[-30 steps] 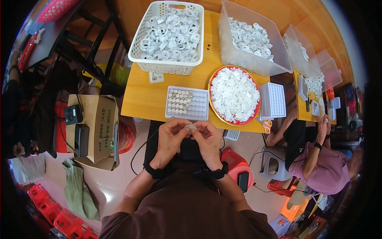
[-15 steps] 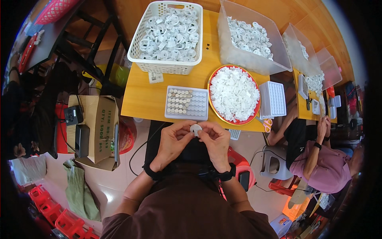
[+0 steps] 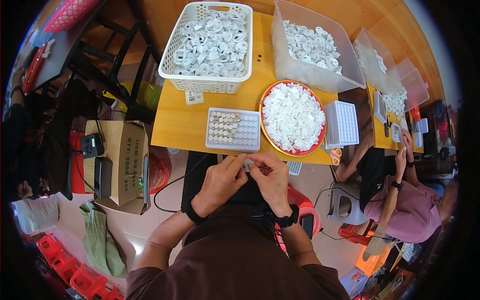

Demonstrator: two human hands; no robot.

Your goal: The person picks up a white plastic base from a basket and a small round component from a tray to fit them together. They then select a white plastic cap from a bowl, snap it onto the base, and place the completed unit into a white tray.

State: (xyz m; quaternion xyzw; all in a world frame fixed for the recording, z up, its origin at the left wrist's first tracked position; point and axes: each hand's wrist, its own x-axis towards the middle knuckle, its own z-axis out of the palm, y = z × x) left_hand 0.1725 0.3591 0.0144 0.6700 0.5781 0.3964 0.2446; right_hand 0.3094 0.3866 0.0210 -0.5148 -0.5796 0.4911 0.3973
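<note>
Between the fingertips of both hands is a small round white plastic part [image 3: 247, 164], mostly covered by my fingers. My left hand [image 3: 221, 181] pinches its left side, and my right hand [image 3: 271, 179] grips it from the right. Both hands are closed, just off the table's front edge. Right beyond them lies a white tray [image 3: 233, 147] with rows of small round beige pieces in its left part and bare pockets at right. To the tray's right, a red-rimmed round dish [image 3: 264, 129] holds a heap of small white plastic pieces.
A white perforated basket [image 3: 200, 82] and a clear bin [image 3: 320, 75], both full of white round parts, stand at the back of the yellow table [image 3: 175, 120]. Stacked trays [image 3: 342, 123] and pink scissors [image 3: 335, 156] are at right. A co-worker [image 3: 400, 200] sits further right.
The round white part has turned from face-on to tilted and is more covered by my fingers. My left hand has rolled over, its back now showing more.
</note>
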